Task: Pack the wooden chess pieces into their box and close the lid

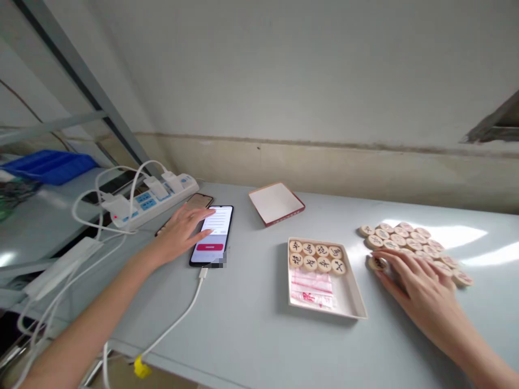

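Note:
My left hand [181, 232] reaches over a smartphone [210, 248], fingers stretched and apart, with fingertips on or just above its lit screen. It holds nothing. My right hand [424, 283] has its thumb and fingers round a Chinese chess piece [378, 263] on the table; the palm hides part of the group behind it. Several more round wooden pieces [399, 240] lie close together beyond that hand. Between my hands sits an open white box [351, 292], with two rows of pieces [310, 263] along its far side and a clear plastic bag [311, 287] with red print.
The box lid [277, 203] lies near the wall. A white power strip [159, 202] with plugged-in chargers and looping cables stands at the left, beside a second phone [200, 201]. A charging cable [187, 309] runs from the smartphone over the table's front edge. A blue tray [52, 166] is far left.

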A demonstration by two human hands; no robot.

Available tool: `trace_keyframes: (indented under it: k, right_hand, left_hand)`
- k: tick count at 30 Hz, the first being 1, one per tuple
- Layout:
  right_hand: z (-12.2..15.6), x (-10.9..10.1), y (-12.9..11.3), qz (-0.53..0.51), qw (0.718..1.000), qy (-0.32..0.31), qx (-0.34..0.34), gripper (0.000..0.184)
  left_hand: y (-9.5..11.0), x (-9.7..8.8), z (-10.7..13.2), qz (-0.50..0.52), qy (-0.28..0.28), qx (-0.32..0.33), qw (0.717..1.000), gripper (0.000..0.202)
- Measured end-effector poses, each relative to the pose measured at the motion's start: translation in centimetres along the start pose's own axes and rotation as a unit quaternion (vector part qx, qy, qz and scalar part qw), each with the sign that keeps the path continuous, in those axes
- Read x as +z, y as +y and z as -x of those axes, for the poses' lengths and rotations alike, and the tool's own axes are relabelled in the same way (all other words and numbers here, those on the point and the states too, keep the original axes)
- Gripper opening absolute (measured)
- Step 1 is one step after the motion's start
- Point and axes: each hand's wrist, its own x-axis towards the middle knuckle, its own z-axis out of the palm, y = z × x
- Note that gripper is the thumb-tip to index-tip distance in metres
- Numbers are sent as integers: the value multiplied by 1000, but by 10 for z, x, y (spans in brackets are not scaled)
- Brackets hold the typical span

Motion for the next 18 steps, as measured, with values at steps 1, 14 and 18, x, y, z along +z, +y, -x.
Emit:
trace_keyframes:
  k: [1, 14, 18]
  right_hand:
    - [0, 0, 0, 0, 1000, -1, 1, 41]
    - [1, 0, -1, 1, 1000, 4, 8, 44]
    - [2, 0, 0, 4, 1000, 1, 11, 44]
  left_hand:
    - [0, 1, 0, -2, 0, 2, 1000, 48]
    - [22, -25, 16, 42, 17, 24, 999, 44]
    - [34, -24, 22, 37, -2, 48, 998, 45]
